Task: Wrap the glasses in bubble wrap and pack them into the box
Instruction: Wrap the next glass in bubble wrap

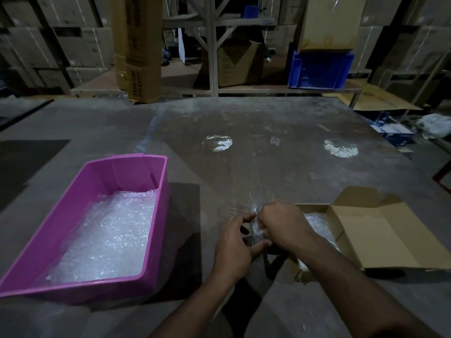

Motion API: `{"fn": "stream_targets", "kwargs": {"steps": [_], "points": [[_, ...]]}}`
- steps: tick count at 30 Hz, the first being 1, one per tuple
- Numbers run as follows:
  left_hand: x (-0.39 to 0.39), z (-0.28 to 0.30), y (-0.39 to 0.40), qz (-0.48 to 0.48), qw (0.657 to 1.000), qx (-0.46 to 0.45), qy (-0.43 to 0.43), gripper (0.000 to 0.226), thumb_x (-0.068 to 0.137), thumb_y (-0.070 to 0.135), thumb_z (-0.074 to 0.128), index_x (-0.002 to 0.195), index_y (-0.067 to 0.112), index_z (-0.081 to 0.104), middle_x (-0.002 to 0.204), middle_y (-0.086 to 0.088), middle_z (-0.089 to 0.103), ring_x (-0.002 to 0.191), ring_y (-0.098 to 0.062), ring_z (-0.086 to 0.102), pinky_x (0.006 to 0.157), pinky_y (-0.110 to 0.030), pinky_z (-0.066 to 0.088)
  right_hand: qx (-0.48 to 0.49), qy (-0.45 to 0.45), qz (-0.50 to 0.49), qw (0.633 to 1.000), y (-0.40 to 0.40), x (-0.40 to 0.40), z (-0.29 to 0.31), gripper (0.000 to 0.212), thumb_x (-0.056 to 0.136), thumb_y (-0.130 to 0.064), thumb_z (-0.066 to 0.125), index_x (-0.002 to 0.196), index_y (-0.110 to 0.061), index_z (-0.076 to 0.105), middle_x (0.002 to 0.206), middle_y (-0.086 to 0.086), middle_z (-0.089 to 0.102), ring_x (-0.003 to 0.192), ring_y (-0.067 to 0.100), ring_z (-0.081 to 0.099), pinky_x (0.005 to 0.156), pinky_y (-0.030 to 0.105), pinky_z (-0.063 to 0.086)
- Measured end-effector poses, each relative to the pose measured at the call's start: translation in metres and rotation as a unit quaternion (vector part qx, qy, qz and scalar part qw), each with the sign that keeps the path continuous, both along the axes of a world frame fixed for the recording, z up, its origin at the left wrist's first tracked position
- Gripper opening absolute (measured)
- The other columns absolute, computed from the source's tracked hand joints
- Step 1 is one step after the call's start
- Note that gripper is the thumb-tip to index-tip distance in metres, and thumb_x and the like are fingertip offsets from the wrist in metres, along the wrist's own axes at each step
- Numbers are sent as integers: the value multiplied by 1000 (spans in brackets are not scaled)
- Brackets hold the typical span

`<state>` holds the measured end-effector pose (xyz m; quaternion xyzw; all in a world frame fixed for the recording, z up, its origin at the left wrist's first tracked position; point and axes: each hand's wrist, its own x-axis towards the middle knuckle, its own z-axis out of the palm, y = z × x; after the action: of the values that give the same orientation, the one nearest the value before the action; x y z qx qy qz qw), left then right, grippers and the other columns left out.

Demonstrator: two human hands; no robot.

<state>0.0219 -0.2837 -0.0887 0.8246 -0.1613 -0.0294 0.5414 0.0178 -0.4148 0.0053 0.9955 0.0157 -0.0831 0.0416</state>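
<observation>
Both hands, left hand (235,236) and right hand (283,225), pinch the bubble-wrapped bundle (256,228) with curled fingers; cardboard box (373,237) lies immediately right.

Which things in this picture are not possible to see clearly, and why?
- Glasses: head view, hidden by both hands, the left hand and the right hand, and crumpled bubble wrap.
- Cardboard box contents: the right forearm covers most; only wrap shows.
- Pink tub bottom: bubble wrap covers it.
</observation>
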Motion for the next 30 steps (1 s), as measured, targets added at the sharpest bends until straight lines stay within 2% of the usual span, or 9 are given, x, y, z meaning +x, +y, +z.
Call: {"fn": "stream_targets", "kwargs": {"steps": [2,5,8,10,15,19,22,26,30], "points": [[3,-3,-1,3,1000,2,-16,65,70,30,92,125,40,59,122,20,58,104,0,56,79,-16,52,-10,27,10,1000,2,0,0,28,89,-22,68,68,-22,50,75,-4,45,90,20,50,72,29,37],[5,-7,0,4,999,3,-32,66,67,35,92,123,44,59,123,20,58,105,-1,56,82,-15,49,-4,36,43,998,-3,-4,3,4,92,-20,65,91,-23,67,94,0,57,105,21,58,75,29,40],[6,-6,0,12,999,-4,-31,64,64,44,92,118,49,58,119,21,60,100,0,56,79,-18,51,63,6,28,998,-20,-6,6,38,91,-10,65,123,-31,70,119,-3,68,112,18,61,87,31,52],[7,-6,-2,16,1000,-11,-25,63,63,40,93,114,51,57,117,21,60,97,-2,57,75,-17,50,92,-19,47,995,-26,-9,9,49,90,-4,65,129,-32,67,129,-4,65,115,17,58,93,34,52],[10,-13,0,14,999,-3,-36,60,64,41,93,115,46,61,117,22,61,108,0,56,86,-22,52,103,-20,130,986,-24,-22,-13,39,88,-16,69,123,-31,65,135,-13,61,128,10,52,104,37,37],[10,-13,-4,16,999,-11,-43,64,55,55,83,114,42,63,115,23,60,106,-5,57,83,-38,58,73,-27,160,984,-26,-21,-22,43,89,-17,63,129,-31,62,142,-14,54,131,6,48,108,32,18],[8,-15,-4,24,997,-1,-72,64,55,58,78,115,41,64,114,24,60,102,-5,58,79,-38,57,54,-21,176,983,-25,-20,-25,36,86,-18,63,120,-30,66,136,-12,58,127,10,51,105,34,18],[8,-12,-2,15,999,11,-51,63,62,41,91,120,36,65,114,21,59,101,-3,56,80,-35,56,65,7,164,984,-26,-14,-28,20,89,-19,62,106,-29,66,125,-9,63,120,14,54,108,38,23],[9,-10,-1,13,999,18,-50,63,65,38,92,122,35,64,112,22,57,99,-3,55,79,-33,56,49,42,151,987,-24,-13,-27,15,94,-17,57,102,-28,64,122,-6,64,116,14,57,112,44,23]]}}
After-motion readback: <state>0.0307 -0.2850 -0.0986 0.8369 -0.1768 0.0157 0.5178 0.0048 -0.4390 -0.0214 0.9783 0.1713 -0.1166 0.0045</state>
